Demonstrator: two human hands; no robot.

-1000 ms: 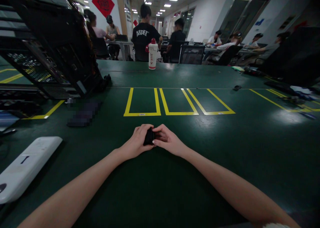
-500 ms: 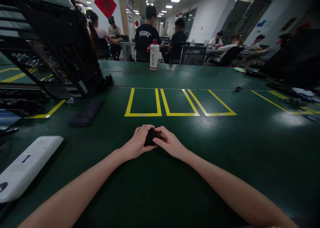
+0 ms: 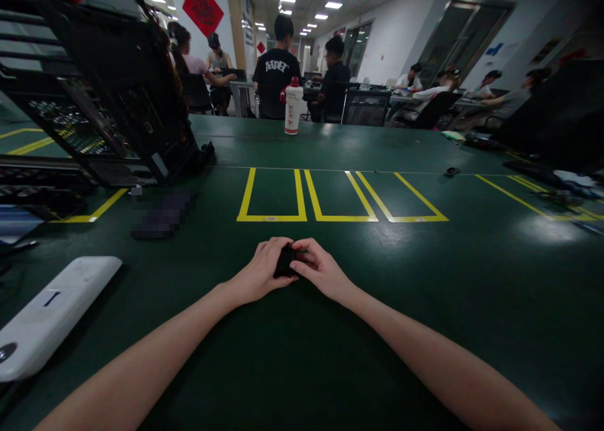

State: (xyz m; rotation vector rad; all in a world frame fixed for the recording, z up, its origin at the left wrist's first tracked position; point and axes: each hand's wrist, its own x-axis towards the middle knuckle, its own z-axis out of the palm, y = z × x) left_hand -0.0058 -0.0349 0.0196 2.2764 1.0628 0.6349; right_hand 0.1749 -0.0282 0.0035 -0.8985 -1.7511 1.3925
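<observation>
A small black object [image 3: 284,262] is gripped between my two hands, low over the dark green table [image 3: 292,368]. Its kind cannot be made out, since fingers cover much of it. My left hand [image 3: 264,268] curls round its left side, thumb below and fingers over the top. From the right, my right hand [image 3: 322,268] pinches its edge with thumb and fingertips. Just beyond the hands, yellow tape [image 3: 346,218] marks several open-topped boxes on the table.
A black computer case [image 3: 127,104] stands at the left, with a dark blurred flat item [image 3: 163,216] nearby. Nearer lies a white device [image 3: 61,311]. A white bottle with a red lid [image 3: 292,110] stands at the far edge. Cables [image 3: 561,195] lie at the right. Several people sit beyond.
The view has shifted very slightly. Both hands keep the same hold on the black object, with hardly any visible movement.
</observation>
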